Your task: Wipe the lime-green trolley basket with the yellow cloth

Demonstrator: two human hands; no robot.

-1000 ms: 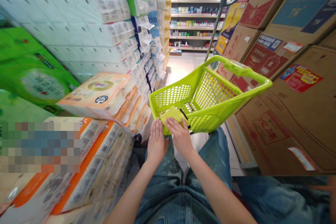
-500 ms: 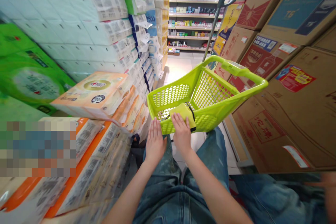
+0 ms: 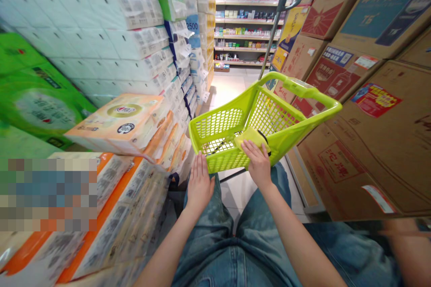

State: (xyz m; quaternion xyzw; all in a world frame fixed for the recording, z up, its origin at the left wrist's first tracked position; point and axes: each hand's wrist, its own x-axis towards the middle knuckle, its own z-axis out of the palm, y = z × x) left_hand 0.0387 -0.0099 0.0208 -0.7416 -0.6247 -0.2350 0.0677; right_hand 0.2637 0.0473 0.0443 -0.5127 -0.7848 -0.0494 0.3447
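Observation:
A lime-green plastic shopping cart basket (image 3: 229,119) with perforated sides stands in front of my knees. My left hand (image 3: 201,181) lies with its fingers stretched out on the near left corner of the rim. Draped over the near rim is a yellow cloth (image 3: 251,134) with a dark edge. My right hand (image 3: 260,166) holds this cloth against the rim, its fingers on top and the thumb out of sight. Through the holes of the basket the floor shows.
Stacked tissue packs (image 3: 134,22) rise on the left, with an orange tissue bundle (image 3: 117,121) nearer. Cardboard cartons (image 3: 377,152) line the right side. Stocked shelves (image 3: 247,22) stand beyond the aisle. Another person's jeans (image 3: 346,251) and a blurred arm show at lower right.
My right hand and the yellow cloth have slid to the right along the near rim. My left hand stays at the corner.

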